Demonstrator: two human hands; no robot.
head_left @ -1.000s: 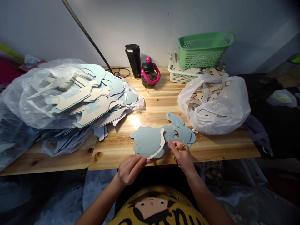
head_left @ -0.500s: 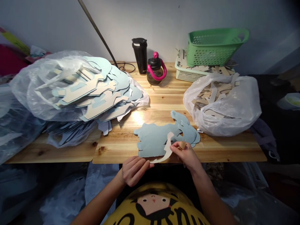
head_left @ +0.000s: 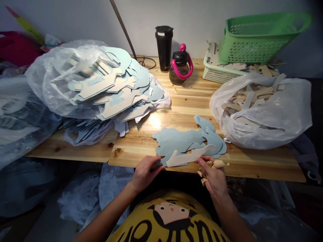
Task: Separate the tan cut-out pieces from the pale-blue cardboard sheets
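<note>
Blue-grey cut-out sheets (head_left: 179, 139) lie overlapping near the table's front edge. A narrow white cut-out piece (head_left: 185, 158) with an angled end rests over their lower part. My right hand (head_left: 214, 176) pinches the right part of this white piece between thumb and finger. Curled tan strips (head_left: 219, 163) are also tucked in that hand and stick out between its fingers. At the lower left corner of the sheets is my left hand (head_left: 146, 173), its thumb and fingertips closed on the blue-grey edge; the exact grip is partly hidden.
A large clear bag (head_left: 45, 87) spills white-and-blue cut-outs on the left. At right stands a white plastic bag (head_left: 285, 117) of tan scraps. Behind it a green basket (head_left: 247, 43) sits on a cream tray (head_left: 214, 73). A black tumbler (head_left: 164, 48) and a pink-handled bottle (head_left: 180, 69) stand at the back.
The white piece has turned from curved and upright to lying nearly level across the sheets. My left hand has moved off its tip to the sheets' edge. More tan strips show in my right hand.
</note>
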